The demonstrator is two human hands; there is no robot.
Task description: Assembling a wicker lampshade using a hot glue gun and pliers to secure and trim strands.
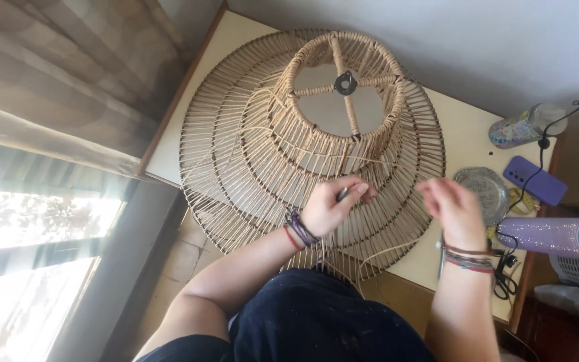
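right hand (pixel 456 209): motion-blurred; how the fingers are set and whether they pinch anything cannot be told.
small dark tool (pixel 342 194): mostly hidden in the left hand (pixel 333 204); its kind is unclear.
lampshade (pixel 309 141): near rim covered by both hands and the lap.
table (pixel 464 127): right end hidden under clutter.
glittery purple tumbler (pixel 554 236): cut off by the right edge.

A home craft corner: curtain (pixel 68 74) and window (pixel 28 268) left of the hands, cluttered table (pixel 464 127) right.
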